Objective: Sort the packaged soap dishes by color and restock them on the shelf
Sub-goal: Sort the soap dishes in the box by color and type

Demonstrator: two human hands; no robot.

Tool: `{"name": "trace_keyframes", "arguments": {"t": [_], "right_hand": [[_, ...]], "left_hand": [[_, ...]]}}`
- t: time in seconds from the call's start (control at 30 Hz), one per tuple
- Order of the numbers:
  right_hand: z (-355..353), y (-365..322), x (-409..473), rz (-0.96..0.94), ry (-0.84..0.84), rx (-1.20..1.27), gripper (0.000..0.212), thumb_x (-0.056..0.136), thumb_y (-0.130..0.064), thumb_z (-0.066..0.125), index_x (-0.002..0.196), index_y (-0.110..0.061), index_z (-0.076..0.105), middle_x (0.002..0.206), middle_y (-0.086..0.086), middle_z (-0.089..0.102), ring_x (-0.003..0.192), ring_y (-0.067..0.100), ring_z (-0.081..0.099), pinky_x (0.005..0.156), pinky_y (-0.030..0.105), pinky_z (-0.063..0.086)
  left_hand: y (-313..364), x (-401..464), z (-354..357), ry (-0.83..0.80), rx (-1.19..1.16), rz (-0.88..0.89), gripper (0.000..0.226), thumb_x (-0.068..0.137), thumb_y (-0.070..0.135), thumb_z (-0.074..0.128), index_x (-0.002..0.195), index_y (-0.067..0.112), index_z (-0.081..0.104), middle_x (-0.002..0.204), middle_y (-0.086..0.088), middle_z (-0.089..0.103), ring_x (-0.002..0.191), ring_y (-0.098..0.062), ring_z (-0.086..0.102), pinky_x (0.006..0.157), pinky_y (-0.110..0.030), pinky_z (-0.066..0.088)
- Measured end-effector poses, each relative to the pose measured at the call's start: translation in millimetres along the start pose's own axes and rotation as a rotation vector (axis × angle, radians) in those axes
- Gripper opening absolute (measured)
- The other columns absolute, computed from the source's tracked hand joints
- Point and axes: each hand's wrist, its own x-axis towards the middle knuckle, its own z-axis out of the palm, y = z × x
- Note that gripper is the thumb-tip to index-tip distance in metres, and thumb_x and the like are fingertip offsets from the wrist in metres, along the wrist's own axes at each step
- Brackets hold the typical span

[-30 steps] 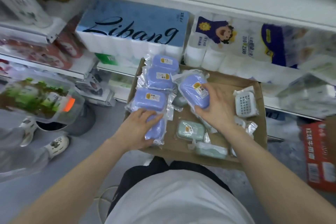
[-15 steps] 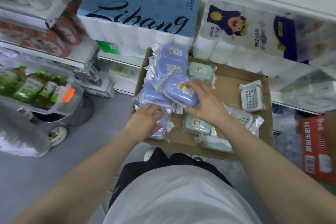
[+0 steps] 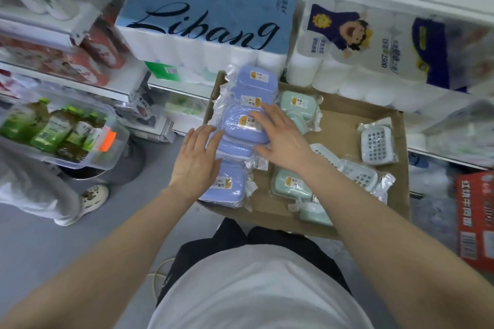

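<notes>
The right hand (image 3: pixel 280 139) has let go of the blue dish (image 3: pixel 242 125), now atop the blue row at the box's (image 3: pixel 347 128) left; both grips wide, left hand (image 3: pixel 195 160) steadying. Blues look grouped; greens remain.

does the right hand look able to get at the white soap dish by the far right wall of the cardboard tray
Probably yes. The right hand lies open on the blue soap dishes, holding nothing, and the white soap dish lies on top with nothing over it. Only bare cardboard tray floor lies between them.
</notes>
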Motion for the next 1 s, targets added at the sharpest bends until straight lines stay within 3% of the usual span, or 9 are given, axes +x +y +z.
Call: {"name": "trace_keyframes", "arguments": {"t": [0.13,0.33,0.47,0.57,0.73,0.9,1.0], "right_hand": [[-6,37,-43,0.158,0.127,0.088,0.068,0.092,-0.032,0.061,0.151,-0.016,0.032,0.154,0.013,0.033,0.142,0.033,0.030,0.115,0.047,0.030],[-19,125,-110,0.458,0.080,0.104,0.067,0.090,-0.026,0.064,0.149,-0.015,0.034,0.144,0.016,0.045,0.130,0.034,0.043,0.109,0.044,0.033],[-25,189,-131,0.562,0.026,0.136,0.056,0.092,-0.027,0.061,0.142,-0.010,0.044,0.138,0.018,0.050,0.125,0.036,0.047,0.104,0.045,0.039],[-33,226,-128,0.540,0.000,0.146,0.050,0.095,-0.029,0.058,0.139,-0.011,0.045,0.137,0.017,0.050,0.124,0.035,0.047,0.104,0.046,0.039],[-34,267,-72,0.355,-0.053,0.076,0.055,0.095,-0.029,0.059,0.145,-0.012,0.040,0.142,0.012,0.046,0.130,0.031,0.043,0.106,0.040,0.036],[-15,268,11,0.121,-0.026,0.062,0.066,0.086,-0.025,0.067,0.144,-0.024,0.036,0.142,0.004,0.041,0.125,0.026,0.047,0.096,0.042,0.047],[-2,264,45,0.047,-0.047,0.095,0.075,0.081,-0.030,0.071,0.146,-0.019,0.036,0.141,0.009,0.041,0.126,0.028,0.044,0.107,0.042,0.039]], "left_hand": [[32,25,-10,0.097,-0.061,0.027,0.058,0.082,0.011,0.066,0.136,0.001,0.045,0.134,-0.022,0.045,0.128,-0.040,0.039,0.107,-0.055,0.034],[125,90,2,0.147,-0.226,0.111,0.058,0.080,0.001,0.056,0.137,0.003,0.047,0.136,-0.019,0.047,0.127,-0.038,0.044,0.106,-0.048,0.039],[180,121,40,-0.013,-0.238,0.087,0.068,0.079,0.000,0.066,0.142,0.000,0.041,0.142,-0.023,0.042,0.130,-0.039,0.042,0.108,-0.045,0.040],[193,135,79,-0.151,-0.210,-0.079,0.079,0.077,0.005,0.075,0.145,-0.003,0.035,0.147,-0.027,0.037,0.136,-0.042,0.037,0.109,-0.048,0.036],[181,149,130,-0.323,-0.271,-0.454,0.098,0.085,0.021,0.070,0.154,0.007,0.002,0.160,-0.017,0.006,0.148,-0.031,0.012,0.115,-0.042,0.024],[167,164,163,-0.321,-0.246,-0.552,0.108,0.082,0.037,0.073,0.154,0.008,-0.003,0.159,-0.016,0.009,0.148,-0.028,0.011,0.118,-0.041,0.017],[164,162,170,-0.232,-0.273,-0.568,0.091,0.083,0.024,0.071,0.152,0.012,0.014,0.152,-0.015,0.026,0.140,-0.031,0.029,0.114,-0.044,0.030]]}}
